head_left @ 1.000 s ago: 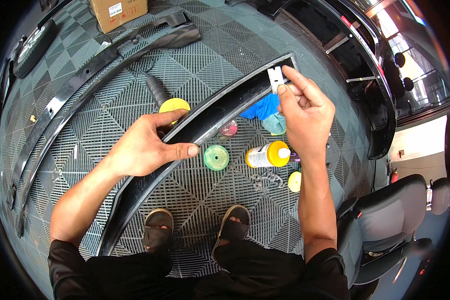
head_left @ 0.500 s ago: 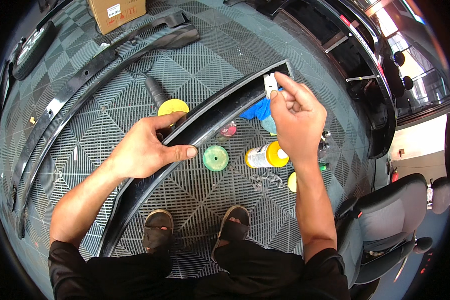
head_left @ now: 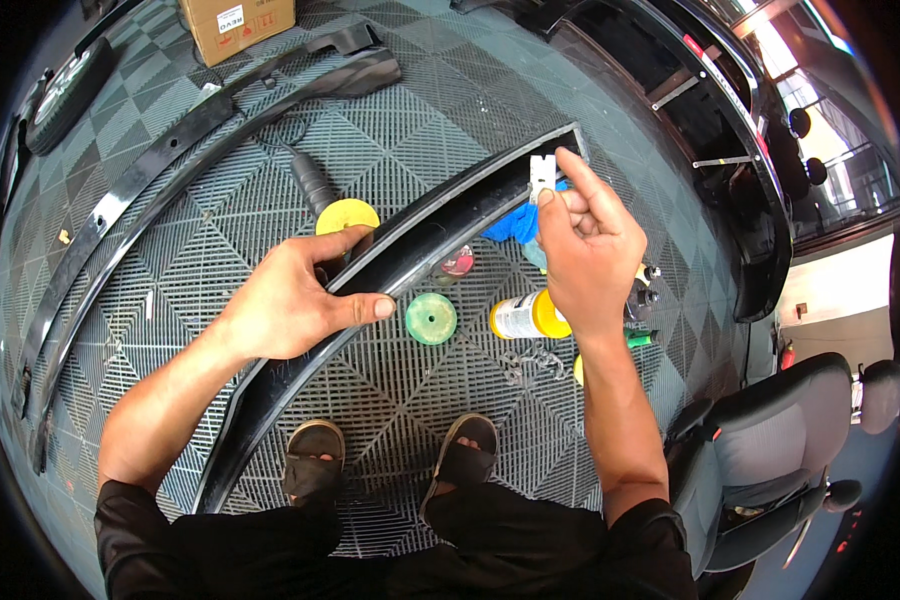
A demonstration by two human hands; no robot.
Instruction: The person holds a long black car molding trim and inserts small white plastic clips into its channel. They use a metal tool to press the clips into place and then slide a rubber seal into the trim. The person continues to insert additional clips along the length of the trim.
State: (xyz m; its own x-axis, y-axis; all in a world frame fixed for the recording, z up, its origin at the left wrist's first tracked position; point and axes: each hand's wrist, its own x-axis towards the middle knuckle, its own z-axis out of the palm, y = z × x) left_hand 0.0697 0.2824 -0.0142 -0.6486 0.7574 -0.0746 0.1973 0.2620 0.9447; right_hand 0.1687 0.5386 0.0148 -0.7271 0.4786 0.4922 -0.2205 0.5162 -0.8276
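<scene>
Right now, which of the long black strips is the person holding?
The channelled strip, gripped by the left hand. The outer strip and inner strip, both farther left, lie on the floor with no hand touching them.

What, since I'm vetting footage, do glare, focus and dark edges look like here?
Head view: glare whitens parts of the upper-right window; head view: the single-edge razor blade is sharp enough to show notches; head view: corners fall black around the fisheye circle.

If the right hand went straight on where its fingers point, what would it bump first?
Probably the long black strip, near its upper end. The right hand pinches a small pale blade there, which may already touch it; depth is unclear.
</scene>
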